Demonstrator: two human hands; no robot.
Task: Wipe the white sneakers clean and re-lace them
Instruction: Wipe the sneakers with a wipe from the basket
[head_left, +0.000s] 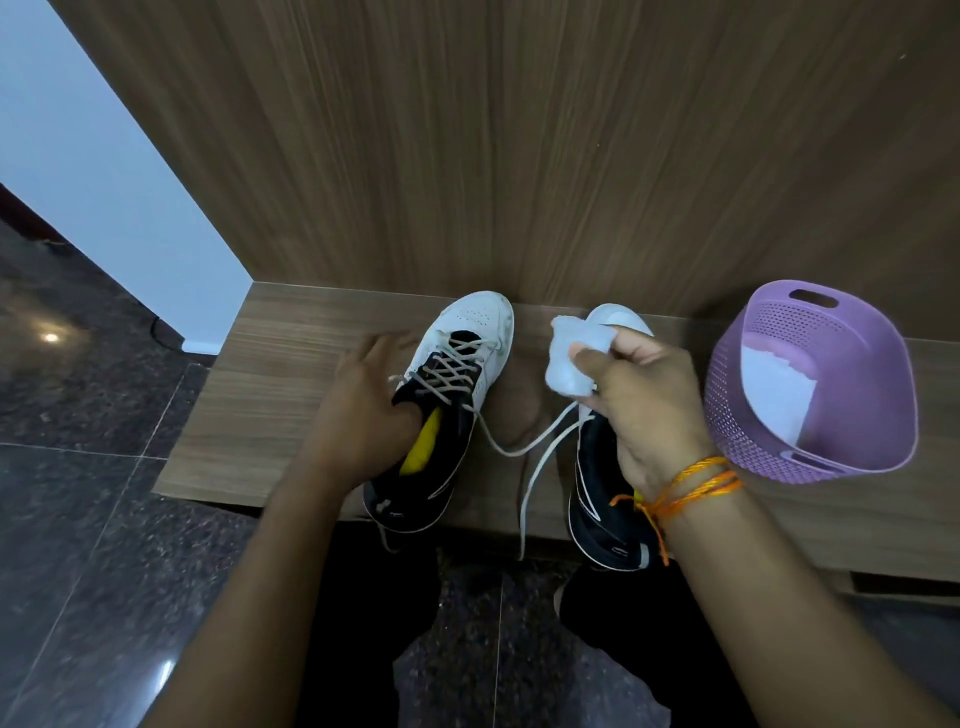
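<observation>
- Right grip (649, 400) pinching crumpled white cloth (571, 358) above right white-and-black sneaker (605, 499), white lace (540, 452) loose.
- Left grip (363, 405) clasping collar of laced left white-and-black sneaker (467, 338).
- Both on brown wooden worktop (280, 395); perforated purple plastic basket (727, 395) beside.

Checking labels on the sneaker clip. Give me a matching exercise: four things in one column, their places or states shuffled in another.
Things:
1. laced sneaker
2. white wipe
3. loose lace
4. purple basket

States:
A. pinched in the right hand
B. at the right end of the wooden ledge, white sheets inside
C. held by the left hand
D. trailing over the ledge's front edge

Pairs: 1-C, 2-A, 3-D, 4-B
</observation>
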